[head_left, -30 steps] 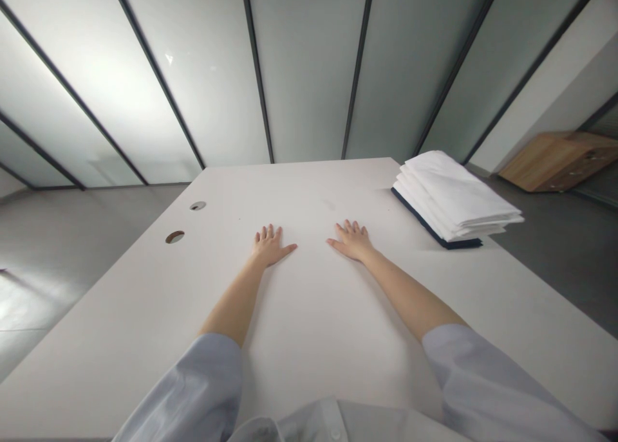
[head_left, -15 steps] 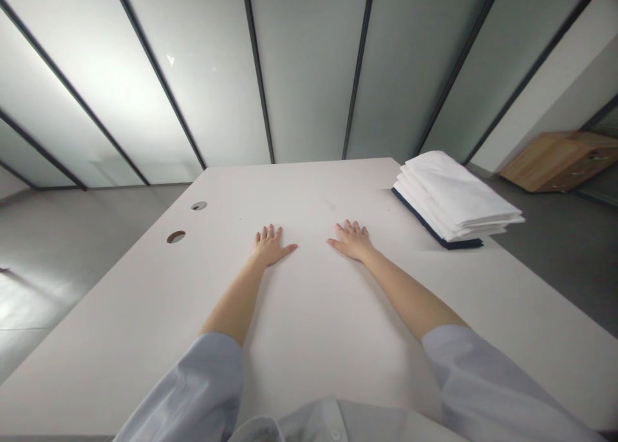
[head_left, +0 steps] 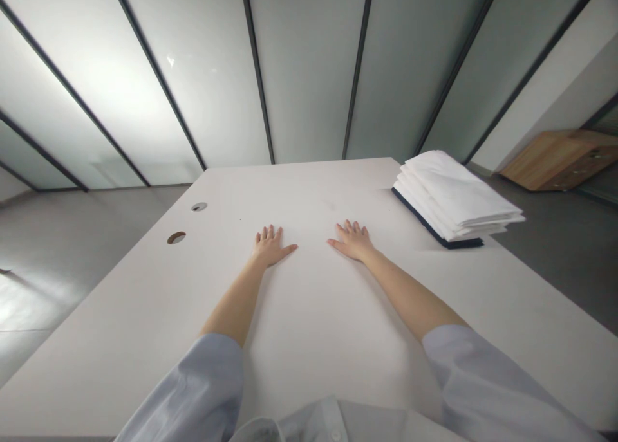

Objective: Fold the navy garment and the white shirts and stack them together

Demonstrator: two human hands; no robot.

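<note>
My left hand (head_left: 270, 247) lies flat, palm down, on the white table (head_left: 309, 313), its fingers spread and the thumb pointing right. A short gap to the right, my right hand (head_left: 354, 240) rests the same way, with its thumb pointing left. Neither hand holds anything. Beyond my right hand, at the table's right edge, sits a stack of folded white cloth (head_left: 458, 194). Under that stack is a dark navy folded piece (head_left: 461, 243), of which only the edge shows. The stack's right corner juts past the table edge.
Two round holes pierce the table's left side, a nearer one (head_left: 176, 237) and a farther one (head_left: 199, 206). Behind the table stands a frosted glass partition (head_left: 309, 69) with dark frames. A wooden cabinet (head_left: 555, 161) is on the floor at the far right.
</note>
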